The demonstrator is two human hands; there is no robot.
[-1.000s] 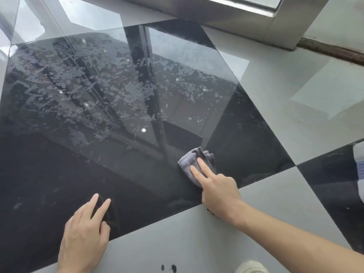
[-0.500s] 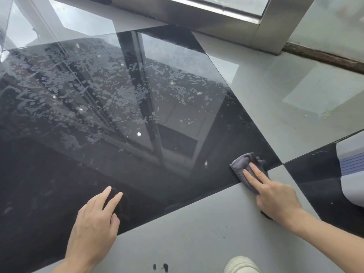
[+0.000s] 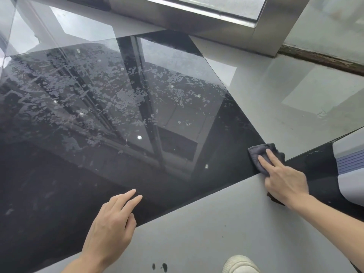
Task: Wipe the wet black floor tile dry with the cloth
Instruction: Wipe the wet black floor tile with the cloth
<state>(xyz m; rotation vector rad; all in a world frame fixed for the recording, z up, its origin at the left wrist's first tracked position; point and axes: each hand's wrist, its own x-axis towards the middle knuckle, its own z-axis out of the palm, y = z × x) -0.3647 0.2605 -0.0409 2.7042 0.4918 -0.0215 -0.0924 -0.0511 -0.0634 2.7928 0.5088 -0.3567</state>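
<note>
A large glossy black floor tile (image 3: 118, 125) fills the left and middle of the head view. Its far half is speckled with water patches; the near strip looks smooth. A small grey cloth (image 3: 258, 152) lies at the tile's right corner. My right hand (image 3: 283, 178) presses on the cloth with straight fingers. Flat on the tile's near edge rests my left hand (image 3: 112, 227), fingers extended and holding nothing.
Grey tiles (image 3: 216, 229) surround the black one. A second black tile (image 3: 319, 174) starts just right of the cloth. A metal frame base (image 3: 197, 20) runs along the far side. The toe of a white shoe (image 3: 240, 264) shows at the bottom edge.
My right hand has slid the cloth rightward along the tile's near strip to its right corner. My left hand has stayed planted on the near edge.
</note>
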